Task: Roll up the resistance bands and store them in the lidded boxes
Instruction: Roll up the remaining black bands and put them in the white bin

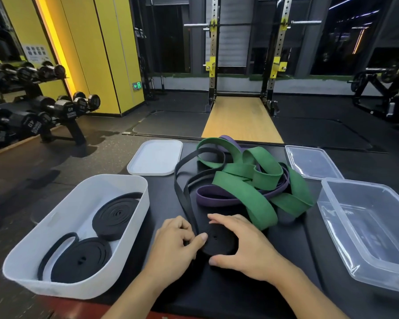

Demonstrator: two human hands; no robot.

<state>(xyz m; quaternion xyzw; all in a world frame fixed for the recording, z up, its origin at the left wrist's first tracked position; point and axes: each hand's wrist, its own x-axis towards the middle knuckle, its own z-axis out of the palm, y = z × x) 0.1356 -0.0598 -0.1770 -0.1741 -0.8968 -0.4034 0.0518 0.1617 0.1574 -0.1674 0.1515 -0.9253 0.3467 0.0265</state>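
1. Hidden or cut off:
   - The clear box (332, 217) at 4 o'clock of the view runs out past the right frame edge.
   - Both forearms are cut off at the bottom edge.
   - The purple band (214, 196) lies mostly under the green band (240, 187) at 1 o'clock of the hands. The loops cannot be traced, so I cannot tell how many separate bands each colour makes.
   - The left thumb covers the left rim of the coil.
2. Counts:
   - Boxes: 2. The white box (21, 272) sits at 8 o'clock and the clear one at 4 o'clock.
   - Lids: 2, both off and lying flat on the table (286, 284). The white lid (156, 157) is at 11 o'clock and the clear lid (313, 162) at 2 o'clock.
   - Rolled bands (115, 215) in the white box: 2, both black. The nearer one has a loose tail.
   - Black band (219, 242) part-coiled on the table: 1. It is at 6 o'clock, and its free loop runs away toward 12 o'clock.
3. Fingers:
   - Left hand (177, 245): fingers curled, with the thumb pressed on the coil where the loose strap joins it.
   - Right hand (247, 249): fingers spread and curved round the right side of the coil, with the thumb at its near edge.
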